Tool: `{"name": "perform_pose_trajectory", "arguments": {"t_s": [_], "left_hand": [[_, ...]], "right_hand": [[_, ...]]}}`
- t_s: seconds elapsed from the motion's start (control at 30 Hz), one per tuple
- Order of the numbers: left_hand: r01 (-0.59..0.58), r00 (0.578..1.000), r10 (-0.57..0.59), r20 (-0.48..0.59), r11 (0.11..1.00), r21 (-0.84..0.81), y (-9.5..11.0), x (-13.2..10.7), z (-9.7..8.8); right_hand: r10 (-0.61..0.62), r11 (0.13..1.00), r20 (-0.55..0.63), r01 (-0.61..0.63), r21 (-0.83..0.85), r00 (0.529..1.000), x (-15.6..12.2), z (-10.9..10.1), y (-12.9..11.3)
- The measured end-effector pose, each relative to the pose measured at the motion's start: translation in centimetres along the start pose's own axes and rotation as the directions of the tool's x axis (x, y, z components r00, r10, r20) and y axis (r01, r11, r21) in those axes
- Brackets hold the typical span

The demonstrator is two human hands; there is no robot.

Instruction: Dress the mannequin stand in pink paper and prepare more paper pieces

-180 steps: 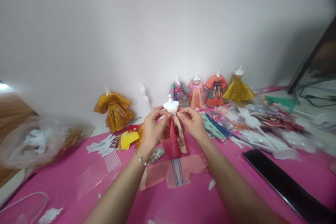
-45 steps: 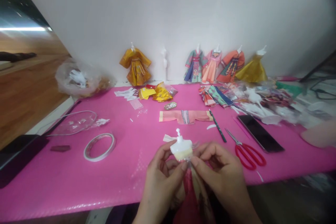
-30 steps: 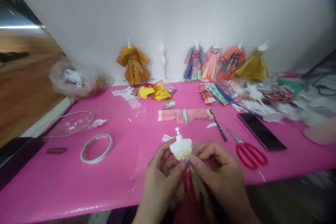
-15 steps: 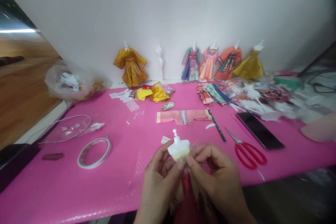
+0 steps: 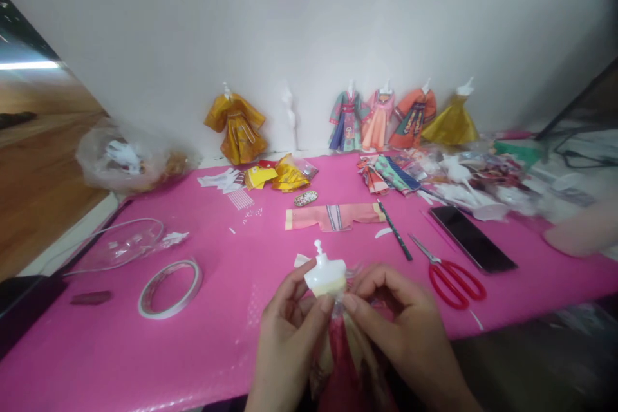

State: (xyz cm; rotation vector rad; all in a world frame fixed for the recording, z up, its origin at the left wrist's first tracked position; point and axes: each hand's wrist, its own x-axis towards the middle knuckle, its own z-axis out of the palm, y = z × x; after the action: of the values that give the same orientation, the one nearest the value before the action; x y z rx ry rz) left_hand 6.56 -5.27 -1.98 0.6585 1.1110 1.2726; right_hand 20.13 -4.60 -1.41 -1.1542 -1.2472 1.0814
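Both my hands hold a small white doll mannequin (image 5: pixel 324 275) close to me, above the near edge of the pink mat (image 5: pixel 226 309). A red and tan paper skirt (image 5: pixel 345 360) hangs from the mannequin between my wrists. My left hand (image 5: pixel 288 335) pinches the mannequin's waist from the left with curled fingers. From the right, my right hand (image 5: pixel 386 318) pinches the skirt's top at the waist. A flat pink paper jacket (image 5: pixel 333 216) lies on the mat just beyond them.
Red scissors (image 5: pixel 451 277), a dark pencil (image 5: pixel 394 238) and a black phone (image 5: pixel 470 239) lie at the right. A tape roll (image 5: pixel 168 279) and clear plastic tray (image 5: pixel 116 246) lie at the left. Dressed paper dolls (image 5: pixel 386 119) line the wall. Someone else's hand (image 5: pixel 579 235) rests far right.
Six seconds ago I held the mannequin upright over the mat's middle; it is now near the front edge. Over the last second my hands barely moved, while the view drifted slightly.
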Motion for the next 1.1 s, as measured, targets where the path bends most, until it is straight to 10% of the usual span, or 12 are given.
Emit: {"name": "perform_pose_trajectory", "arguments": {"t_s": [0.73, 1.1], "left_hand": [[0.052, 0.998, -0.052, 0.041, 0.998, 0.022, -0.3, 1.0, -1.1], [0.126, 0.981, -0.097, 0.168, 0.977, -0.174, 0.1, 0.1, 0.2]], "right_hand": [[0.18, 0.966, 0.089, -0.193, 0.174, 0.98, 1.1, -0.2, 1.9], [0.265, 0.688, 0.376, -0.447, 0.571, 0.888, 1.5, -0.5, 2.5]]}}
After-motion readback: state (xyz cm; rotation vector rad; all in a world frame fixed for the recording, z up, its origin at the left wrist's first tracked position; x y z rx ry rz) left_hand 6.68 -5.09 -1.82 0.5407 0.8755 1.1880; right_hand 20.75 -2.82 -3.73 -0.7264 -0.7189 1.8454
